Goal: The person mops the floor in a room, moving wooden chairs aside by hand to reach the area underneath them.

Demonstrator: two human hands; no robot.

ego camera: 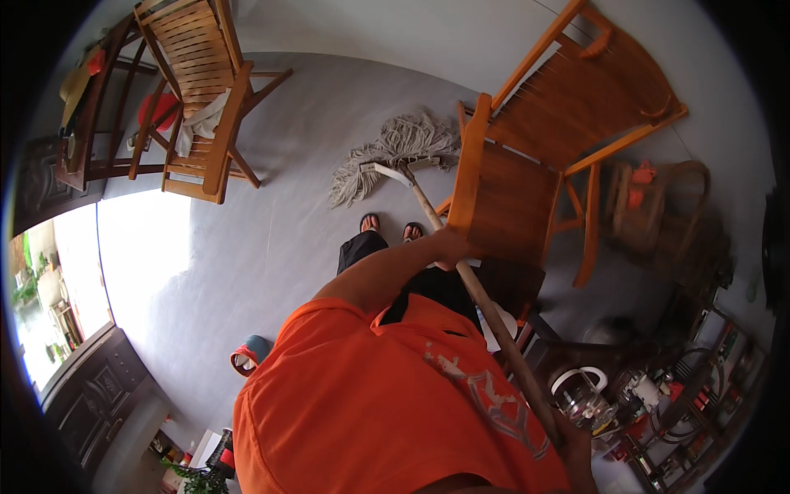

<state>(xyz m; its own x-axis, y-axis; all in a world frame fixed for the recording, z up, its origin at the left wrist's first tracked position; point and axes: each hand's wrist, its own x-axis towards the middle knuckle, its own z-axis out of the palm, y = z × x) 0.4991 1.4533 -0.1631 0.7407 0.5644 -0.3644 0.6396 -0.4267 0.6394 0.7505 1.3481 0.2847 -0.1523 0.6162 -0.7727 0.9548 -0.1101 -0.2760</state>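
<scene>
A string mop with a wooden handle (487, 302) runs diagonally across my front. Its grey-beige strands (395, 148) are spread on the floor beyond my feet, and a pale clamp bar (389, 173) joins them to the handle. My left hand (453, 247) reaches across and grips the lower part of the handle, close to a wooden armchair. Near the handle's upper end, at my right side, my right hand (571, 447) is closed around it, partly cut off by my orange shirt. The strands lie beside the legs of the wooden reclining chair (518, 185).
At upper left stands a slatted wooden chair (197, 111) with a white cloth on it. A bright open doorway (74, 278) is at left. A teal-and-red bin (250, 355) sits on the floor. A glass kettle (580, 395) and cluttered items stand at lower right.
</scene>
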